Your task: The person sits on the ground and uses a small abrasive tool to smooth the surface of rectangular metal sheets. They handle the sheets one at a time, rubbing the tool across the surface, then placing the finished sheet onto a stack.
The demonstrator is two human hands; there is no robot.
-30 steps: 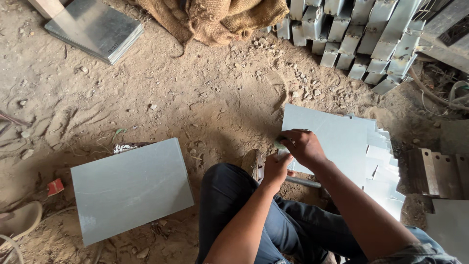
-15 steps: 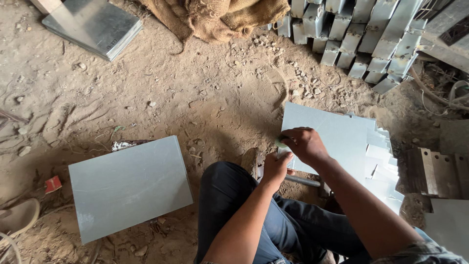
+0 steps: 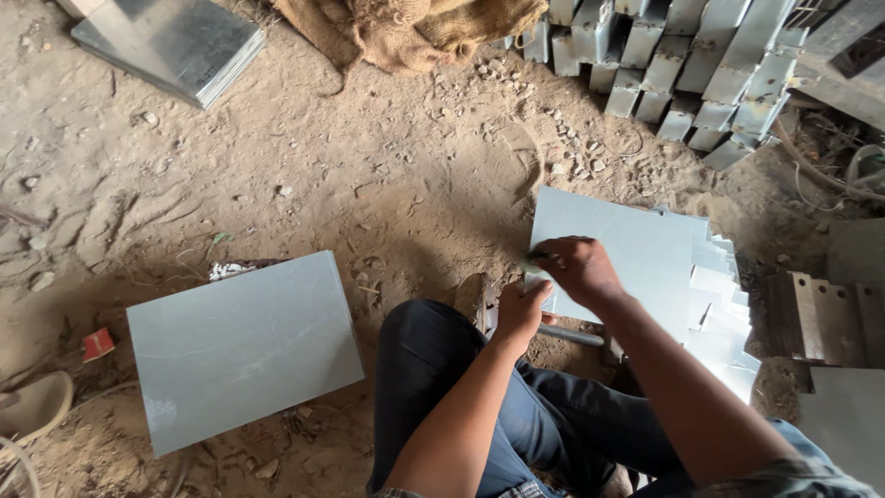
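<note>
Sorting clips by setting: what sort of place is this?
Probably a small sheet-metal workshop with a dirt floor: both hands, left and right, work on stacked cut metal sheets, with folded metal channels piled behind.

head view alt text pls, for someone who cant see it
Seen from above, a person sitting on a dirt floor has both hands at the near left corner of a grey metal sheet: the right hand on top, the left hand at its edge. Another sheet lies to the left, folded metal channels beyond.
</note>
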